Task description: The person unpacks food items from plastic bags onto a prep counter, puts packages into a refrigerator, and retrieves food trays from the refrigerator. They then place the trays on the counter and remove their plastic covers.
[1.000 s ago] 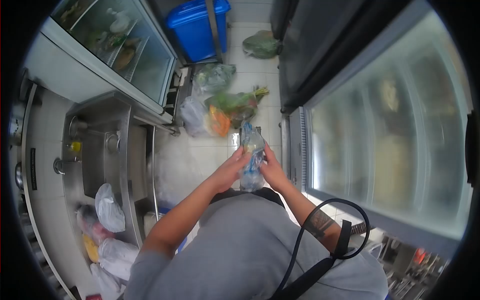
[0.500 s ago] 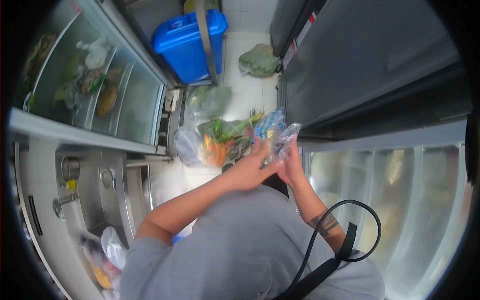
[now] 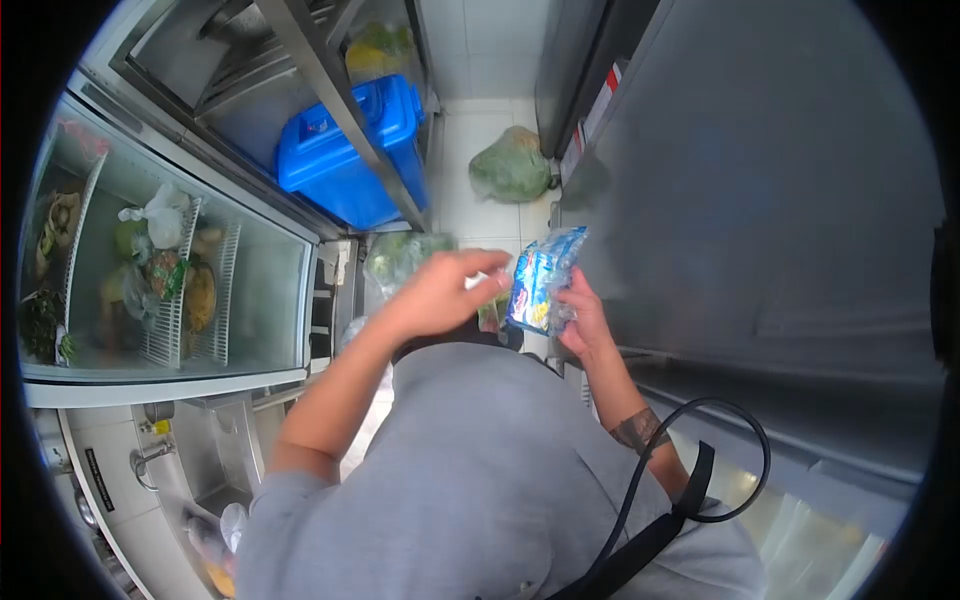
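My right hand (image 3: 583, 312) grips a blue-and-white printed plastic packet (image 3: 538, 285) along its right side, with crinkled clear plastic around the fingers. What is inside the packet is hidden. Just left of it, my left hand (image 3: 450, 290) is raised with thumb and fingers apart, holding nothing I can see. Its fingertips are close to the packet's left edge, apparently not touching. Beyond my left hand, a clear bag of green vegetables (image 3: 405, 258) lies on the floor, partly covered by the hand.
A blue lidded bin (image 3: 355, 150) stands ahead behind a metal post. Farther along the tiled floor lies a bag of greens (image 3: 510, 165). A glass-fronted fridge (image 3: 265, 290) with bagged food is on the left, above a steel sink (image 3: 225, 440). Dark grey cabinet panels (image 3: 760, 200) line the right.
The packet has turned so its printed face shows, and my left hand has come off it to the left. My view has tilted up, so the floor vegetables are mostly hidden behind me.
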Available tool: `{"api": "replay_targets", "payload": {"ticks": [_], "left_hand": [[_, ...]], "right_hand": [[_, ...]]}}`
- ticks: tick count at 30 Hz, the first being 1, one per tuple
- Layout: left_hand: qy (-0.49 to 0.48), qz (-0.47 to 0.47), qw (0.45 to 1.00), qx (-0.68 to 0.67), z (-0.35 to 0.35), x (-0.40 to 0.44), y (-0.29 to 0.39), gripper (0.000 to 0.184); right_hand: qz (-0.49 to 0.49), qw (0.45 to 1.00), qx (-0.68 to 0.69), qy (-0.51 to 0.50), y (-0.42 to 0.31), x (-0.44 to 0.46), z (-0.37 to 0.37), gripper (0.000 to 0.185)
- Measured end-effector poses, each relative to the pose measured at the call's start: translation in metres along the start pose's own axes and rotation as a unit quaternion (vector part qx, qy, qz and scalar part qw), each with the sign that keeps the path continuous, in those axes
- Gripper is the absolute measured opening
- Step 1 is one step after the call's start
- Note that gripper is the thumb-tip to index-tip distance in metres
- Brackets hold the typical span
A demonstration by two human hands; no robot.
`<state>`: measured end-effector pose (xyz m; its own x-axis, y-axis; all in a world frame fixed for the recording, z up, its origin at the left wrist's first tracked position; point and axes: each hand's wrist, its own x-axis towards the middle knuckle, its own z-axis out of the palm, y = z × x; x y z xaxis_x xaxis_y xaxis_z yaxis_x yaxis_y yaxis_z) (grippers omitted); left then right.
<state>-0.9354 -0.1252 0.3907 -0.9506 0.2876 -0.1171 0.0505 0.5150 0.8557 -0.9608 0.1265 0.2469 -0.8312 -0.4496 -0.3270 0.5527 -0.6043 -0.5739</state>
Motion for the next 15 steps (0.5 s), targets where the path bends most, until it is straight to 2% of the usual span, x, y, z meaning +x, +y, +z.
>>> {"api": "replay_targets", "payload": {"ticks": [2, 3, 6, 8, 11, 14, 15], "left_hand": [[0.044, 0.011, 0.999, 0.019, -0.024, 0.027, -0.002, 0.040], [0.046, 0.006, 0.999, 0.025, -0.039, 0.041, 0.003, 0.042], [0.033, -0.015, 0.999, 0.035, -0.074, 0.088, 0.004, 0.043], [0.044, 0.050, 0.997, 0.051, -0.084, 0.131, 0.002, 0.044], [0.021, 0.071, 0.993, 0.093, -0.102, 0.207, 0.005, 0.045], [0.025, 0.090, 0.995, 0.035, -0.119, 0.290, 0.001, 0.050], [0.036, 0.135, 0.989, 0.039, -0.128, 0.343, -0.004, 0.055]], "right_hand": [[0.004, 0.999, 0.044, 0.005, -0.012, 0.014, -0.007, 0.068], [0.009, 0.996, 0.089, 0.015, -0.018, 0.020, -0.008, 0.069], [-0.002, 0.996, 0.089, 0.015, -0.034, 0.029, 0.006, 0.066], [-0.019, 0.997, 0.059, 0.034, -0.040, 0.034, 0.006, 0.063], [-0.036, 0.995, 0.084, 0.049, -0.042, 0.052, 0.000, 0.061], [-0.033, 0.986, 0.135, 0.096, -0.054, 0.072, 0.000, 0.051], [-0.025, 0.978, 0.167, 0.124, -0.061, 0.095, -0.009, 0.048]]}}
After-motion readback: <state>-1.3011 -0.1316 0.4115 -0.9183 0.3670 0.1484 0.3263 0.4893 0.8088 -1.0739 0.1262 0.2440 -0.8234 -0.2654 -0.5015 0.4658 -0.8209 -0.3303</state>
